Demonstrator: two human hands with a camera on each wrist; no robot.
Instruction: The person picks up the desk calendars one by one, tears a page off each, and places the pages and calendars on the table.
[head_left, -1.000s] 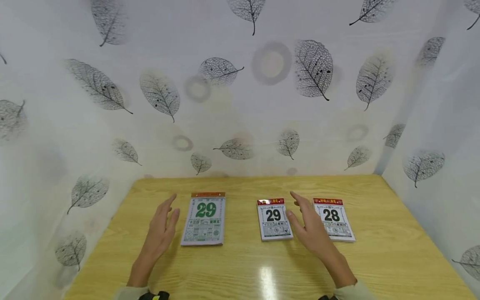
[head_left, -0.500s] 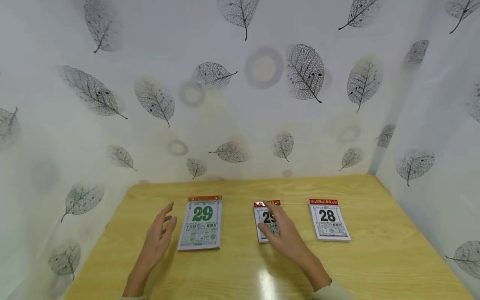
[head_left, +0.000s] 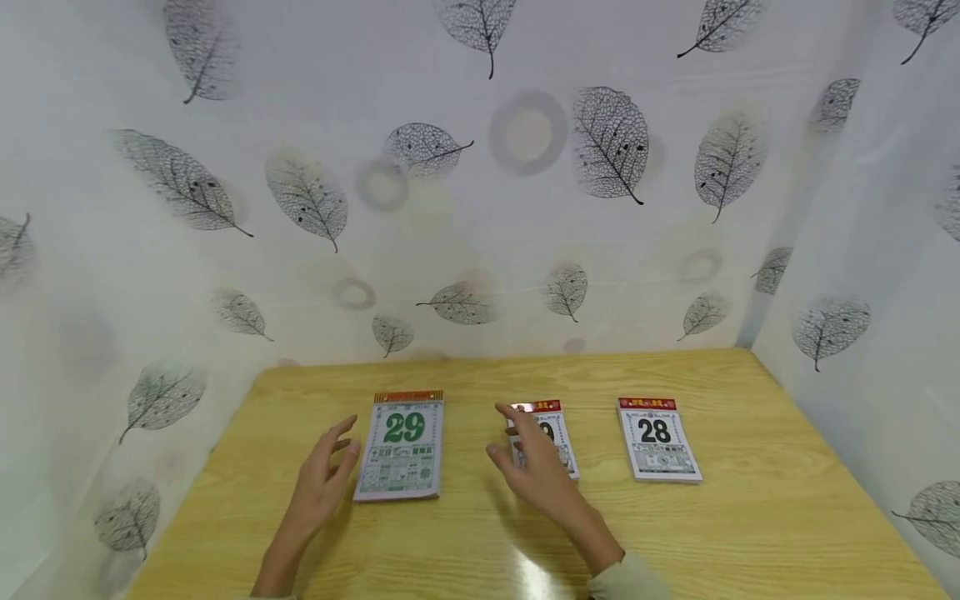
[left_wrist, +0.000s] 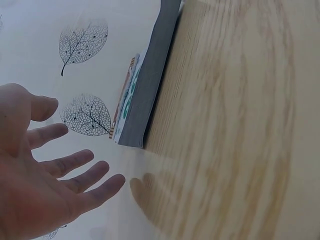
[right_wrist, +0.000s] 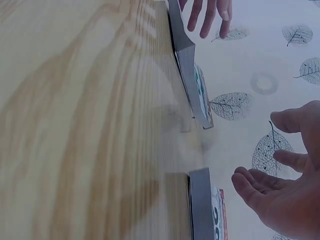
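Observation:
A large tear-off calendar [head_left: 401, 450] with a green 29 lies on the left of the table. Just left of it hovers my left hand [head_left: 321, 479], fingers relaxed and apart, holding nothing; the left wrist view shows a gap between that hand and the calendar's thick side [left_wrist: 147, 85]. My right hand [head_left: 536, 467] hangs over the left part of a smaller calendar [head_left: 555, 442] with a red header, hiding part of its black 29. Its fingers are loosely bent and hold nothing. A matching small calendar [head_left: 658, 442] showing 28 lies farther right, apart from both hands.
The wooden table [head_left: 750, 517] carries all three calendars in a row. A pale cloth [head_left: 480, 217] printed with leaves surrounds its back and sides. Light glares off the table's front middle.
My right hand has swept left, from beside the calendar showing 28 to over the smaller 29. The left hand has stayed beside the large calendar. The head view has shifted slightly.

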